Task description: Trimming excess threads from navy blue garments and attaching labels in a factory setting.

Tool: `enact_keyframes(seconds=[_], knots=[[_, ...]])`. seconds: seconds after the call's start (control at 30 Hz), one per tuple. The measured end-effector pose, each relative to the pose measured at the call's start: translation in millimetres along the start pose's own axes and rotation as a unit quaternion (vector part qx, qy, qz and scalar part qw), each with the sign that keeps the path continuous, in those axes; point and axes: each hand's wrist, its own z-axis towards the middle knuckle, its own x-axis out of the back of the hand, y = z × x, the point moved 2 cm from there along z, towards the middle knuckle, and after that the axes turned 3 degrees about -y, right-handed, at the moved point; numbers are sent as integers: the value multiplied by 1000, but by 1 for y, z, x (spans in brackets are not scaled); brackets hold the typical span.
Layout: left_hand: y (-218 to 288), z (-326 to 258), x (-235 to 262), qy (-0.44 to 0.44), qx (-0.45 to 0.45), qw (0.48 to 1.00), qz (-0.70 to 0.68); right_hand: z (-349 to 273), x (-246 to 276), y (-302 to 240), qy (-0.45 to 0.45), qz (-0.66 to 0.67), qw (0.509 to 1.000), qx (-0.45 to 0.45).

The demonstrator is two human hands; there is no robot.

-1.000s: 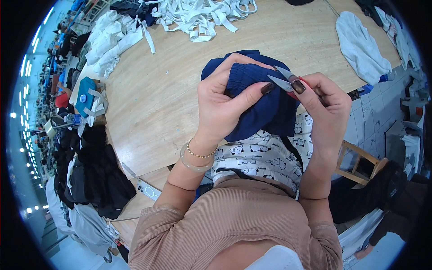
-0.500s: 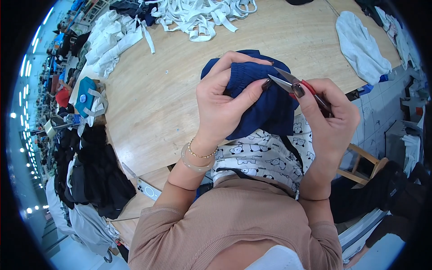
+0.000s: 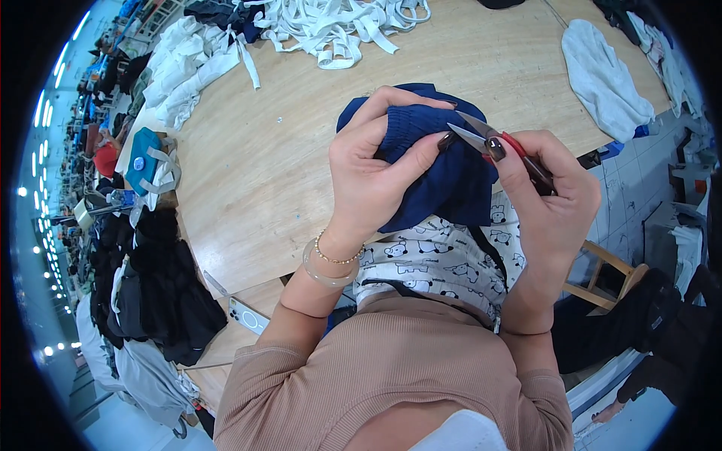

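A navy blue garment (image 3: 451, 188) with a gathered elastic band hangs over the table's near edge above my lap. My left hand (image 3: 376, 165) grips it by the band, thumb in front and fingers behind. In my right hand (image 3: 556, 180) is a pair of thread snips (image 3: 519, 149) with red and dark handles. Their blades are parted, and the points lie at the band just beside my left thumb. Whether a thread sits between the blades is too small to tell.
White straps (image 3: 338, 30) lie heaped at the table's (image 3: 248, 165) far side, beside white cloth (image 3: 180, 68). A pale cloth piece (image 3: 602, 79) rests at the right. Black garments (image 3: 165, 293) hang at the left, near a phone (image 3: 248, 316). A wooden stool (image 3: 605, 278) and another person's arm (image 3: 639, 383) are at the right.
My hands, the snips and the garment have barely moved. At the lower right, the other person's arm and hand have shifted slightly.
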Motion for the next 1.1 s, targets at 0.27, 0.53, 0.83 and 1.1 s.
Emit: enact_keyframes(seconds=[0.27,0.53,0.83,1.1], knots=[[0,-2,0,-3,35,998,-61,5,-2,6,-28,73,996,-45],[0,-1,-1,1,59,990,-132,6,-15,30,-68,300,942,-135],[-1,0,-4,-23,61,995,-70,11,-15,31,-44,381,916,-119],[-5,1,-2,-19,28,999,-41,23,-13,29,-27,292,955,-45]])
